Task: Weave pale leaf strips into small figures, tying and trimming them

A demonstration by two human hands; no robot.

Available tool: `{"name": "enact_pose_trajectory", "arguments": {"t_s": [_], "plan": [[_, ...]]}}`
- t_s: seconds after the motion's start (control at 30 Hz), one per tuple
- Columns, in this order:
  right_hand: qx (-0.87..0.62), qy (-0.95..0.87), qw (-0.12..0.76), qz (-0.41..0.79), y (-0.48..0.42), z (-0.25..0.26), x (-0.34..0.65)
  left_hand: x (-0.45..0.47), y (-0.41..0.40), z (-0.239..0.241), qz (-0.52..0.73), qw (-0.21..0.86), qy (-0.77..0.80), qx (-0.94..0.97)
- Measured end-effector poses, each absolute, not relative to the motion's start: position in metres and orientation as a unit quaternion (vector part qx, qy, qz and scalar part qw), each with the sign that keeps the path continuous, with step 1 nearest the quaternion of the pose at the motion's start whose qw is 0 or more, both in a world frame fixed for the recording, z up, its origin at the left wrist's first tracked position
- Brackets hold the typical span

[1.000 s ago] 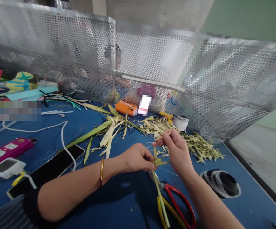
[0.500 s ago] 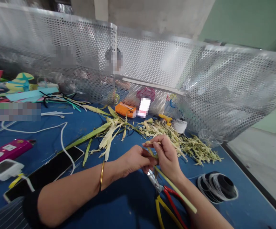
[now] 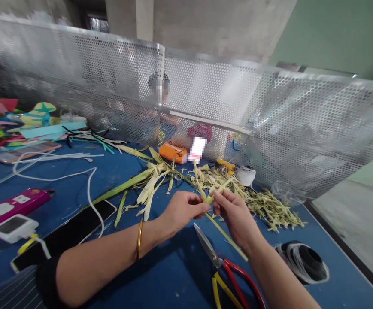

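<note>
Between my hands is a narrow strip of corn husk (image 3: 209,199), pale green, crossed or folded over itself where the fingers meet. One thin end points away toward the back of the table, and a stalk-like end slants down to the right under my right wrist. My left hand (image 3: 184,211), with a gold bangle at the wrist, pinches the strip at the crossing. My right hand (image 3: 233,210) pinches it just to the right. Below the hands lie scissors (image 3: 217,262) with one red and one yellow handle, apart from both hands.
Loose husks (image 3: 150,184) and a heap of shredded husk (image 3: 270,210) lie beyond my hands. A thread spool (image 3: 304,262) stands at right. A black phone (image 3: 67,234), a white cable and a purple box (image 3: 15,206) are at left. A perforated metal screen (image 3: 205,86) closes off the back; a person sits behind it.
My hands have drawn slightly apart, and the husk strip now shows crossed between them with one end pointing away. The scissors' blades are now uncovered. The view has shifted a little.
</note>
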State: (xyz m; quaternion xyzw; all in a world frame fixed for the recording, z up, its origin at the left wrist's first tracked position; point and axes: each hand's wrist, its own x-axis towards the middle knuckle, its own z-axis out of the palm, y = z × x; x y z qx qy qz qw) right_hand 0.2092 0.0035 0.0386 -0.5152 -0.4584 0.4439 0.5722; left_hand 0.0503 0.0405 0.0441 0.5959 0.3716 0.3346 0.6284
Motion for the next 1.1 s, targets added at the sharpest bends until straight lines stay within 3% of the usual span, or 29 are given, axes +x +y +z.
{"name": "enact_pose_trajectory", "arguments": {"t_s": [0.17, 0.3, 0.37, 0.47, 0.57, 0.67, 0.73, 0.97, 1.1], "plan": [[-0.509, -0.385, 0.627, 0.447, 0.006, 0.032, 0.2, 0.051, 0.04, 0.037, 0.311, 0.634, 0.34, 0.622], [-0.523, -0.399, 0.596, 0.46, 0.012, 0.032, 0.214, 0.051, 0.041, 0.037, 0.307, 0.67, 0.365, 0.569], [-0.561, -0.434, 0.61, 0.354, 0.006, 0.042, 0.223, 0.051, 0.042, 0.04, 0.318, 0.683, 0.387, 0.532], [-0.605, -0.492, 0.625, 0.035, -0.015, 0.066, 0.225, 0.049, 0.046, 0.045, 0.356, 0.671, 0.412, 0.504], [-0.567, -0.593, 0.566, -0.083, -0.037, 0.082, 0.211, 0.047, 0.05, 0.047, 0.397, 0.657, 0.415, 0.489], [-0.527, -0.738, 0.419, 0.053, -0.04, 0.071, 0.188, 0.047, 0.05, 0.046, 0.432, 0.661, 0.39, 0.474], [-0.557, -0.724, 0.375, 0.158, -0.032, 0.051, 0.174, 0.049, 0.049, 0.045, 0.446, 0.678, 0.378, 0.446], [-0.574, -0.575, 0.513, 0.278, -0.009, 0.007, 0.159, 0.052, 0.042, 0.047, 0.429, 0.72, 0.38, 0.392], [-0.543, -0.543, 0.527, 0.364, -0.009, 0.009, 0.157, 0.052, 0.041, 0.047, 0.412, 0.726, 0.375, 0.404]]}}
